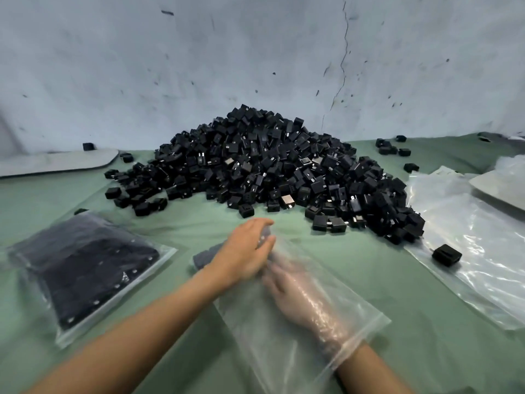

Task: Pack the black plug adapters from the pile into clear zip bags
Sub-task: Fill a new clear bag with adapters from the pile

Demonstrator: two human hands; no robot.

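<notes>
So the big pile of black plug adapters [270,166] sits at the back of the green-covered bench [199,220], right up against a scuffed pale wall [255,52], with strays scattered round its edges. In front of it lies one clear zip bag [255,322], lengthwise, mouth toward the person.

The right hand [287,282] is shoved inside that bag past the wrist, so you only see it through the plastic. It's smeared with motion blur, so I honestly can't tell whether that grip is spread or holding anything. The left hand [247,248] is on top of the bag's far end from outside, and its grip looks curled onto the plastic, film showing between finger and thumb (blurry too, but that much reads). There's a dark smudgy shape [207,255] on the bench just beside the left wrist; I can't make out what it is.

Off to the left lies a filled bag [85,265], flat and packed dark with adapters. On the right there's a stack of empty bags [468,280] with a single adapter [446,254] sitting on it. A pale tray [56,162] is at the far left, and another tray [500,191] rests on the bag stack at the right edge.
</notes>
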